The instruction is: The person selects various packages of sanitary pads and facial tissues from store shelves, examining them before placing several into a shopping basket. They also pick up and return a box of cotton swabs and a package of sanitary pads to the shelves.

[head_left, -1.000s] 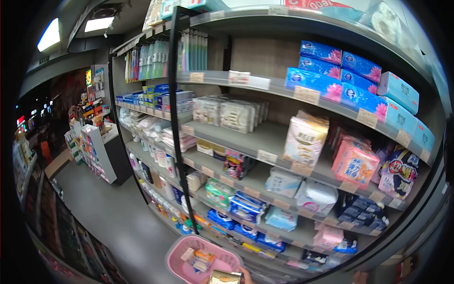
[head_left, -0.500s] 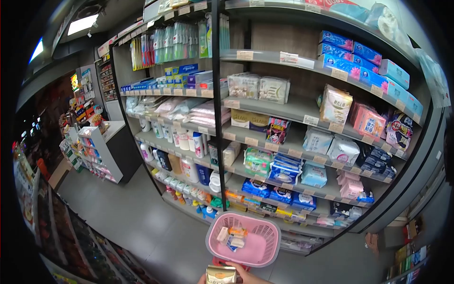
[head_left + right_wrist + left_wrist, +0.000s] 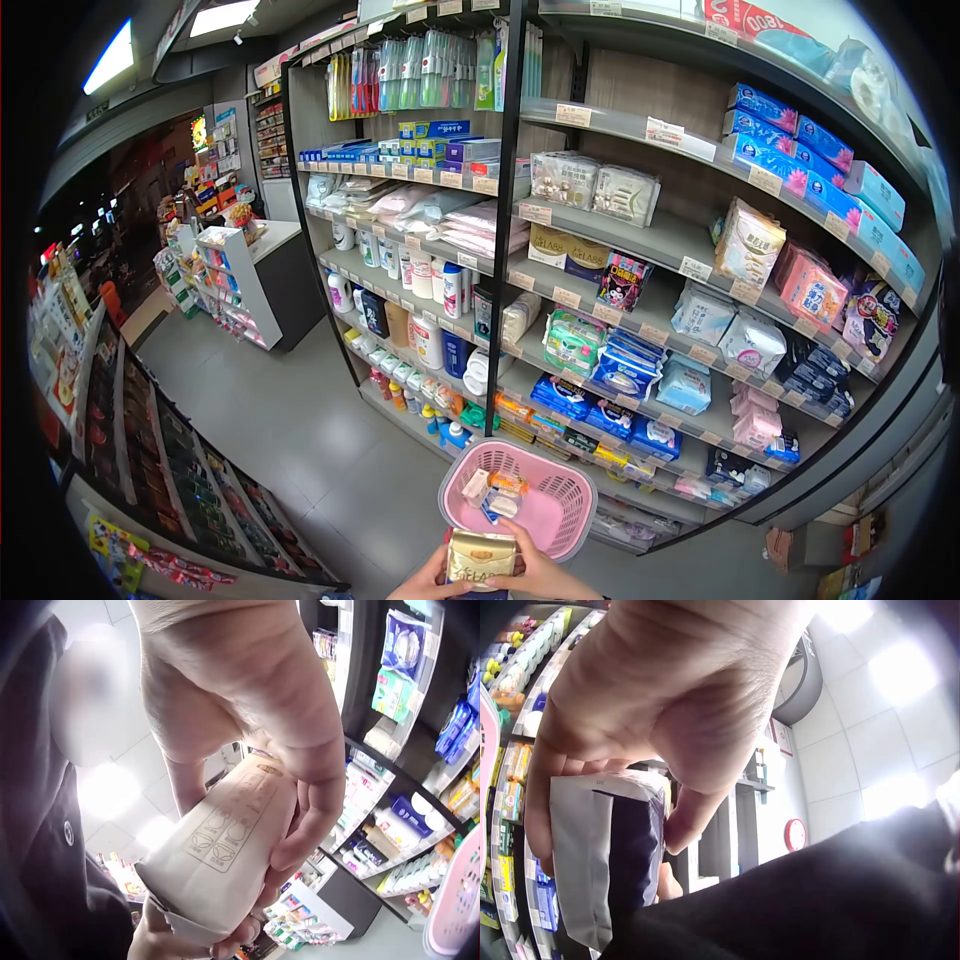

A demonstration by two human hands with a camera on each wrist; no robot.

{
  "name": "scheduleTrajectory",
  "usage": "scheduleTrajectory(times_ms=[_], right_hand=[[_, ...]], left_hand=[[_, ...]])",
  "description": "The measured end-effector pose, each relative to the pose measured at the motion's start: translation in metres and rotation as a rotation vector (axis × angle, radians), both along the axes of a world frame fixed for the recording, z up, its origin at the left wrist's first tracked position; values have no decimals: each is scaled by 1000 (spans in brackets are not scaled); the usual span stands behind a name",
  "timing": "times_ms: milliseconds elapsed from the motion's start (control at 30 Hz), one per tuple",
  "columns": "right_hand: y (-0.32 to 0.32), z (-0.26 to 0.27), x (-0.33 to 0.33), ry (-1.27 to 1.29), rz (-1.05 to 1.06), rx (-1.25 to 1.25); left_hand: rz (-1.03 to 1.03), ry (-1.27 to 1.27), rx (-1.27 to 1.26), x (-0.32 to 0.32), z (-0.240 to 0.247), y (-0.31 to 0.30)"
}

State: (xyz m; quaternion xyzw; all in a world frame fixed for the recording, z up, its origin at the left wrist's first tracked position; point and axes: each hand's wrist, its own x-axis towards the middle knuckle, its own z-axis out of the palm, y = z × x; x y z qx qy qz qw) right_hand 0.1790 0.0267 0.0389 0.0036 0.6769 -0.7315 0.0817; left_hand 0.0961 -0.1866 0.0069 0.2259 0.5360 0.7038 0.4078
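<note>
Both hands hold a gold-fronted soft packet low in the head view, close to the near rim of a pink shopping basket. My left hand grips its left side, and my right hand its right side. Seen from the left wrist, the packet shows a folded white and dark purple end between the left hand's fingers and thumb. A pale side of the packet printed with small diagrams faces the right wrist camera, under the right hand.
Inside the basket lie several small items, among them an orange pack and a white box. Tall shelves of tissue packs and toiletries stand ahead. A low rack runs along the left; a counter stands farther back.
The packet has risen farther into the head view. My left hand has come into sight on its left side. The head view has shifted, so the shelves and basket sit differently in it.
</note>
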Motion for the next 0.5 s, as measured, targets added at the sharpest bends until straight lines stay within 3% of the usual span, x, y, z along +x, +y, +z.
scheduleTrajectory(times_ms=[267,500], right_hand=[[33,-9,-19,36,-106,13],[13,-11,-72,-4,-177,8]], left_hand=[[-173,-63,19,-36,-9,32],[-228,-107,38,-110,-38,17]])
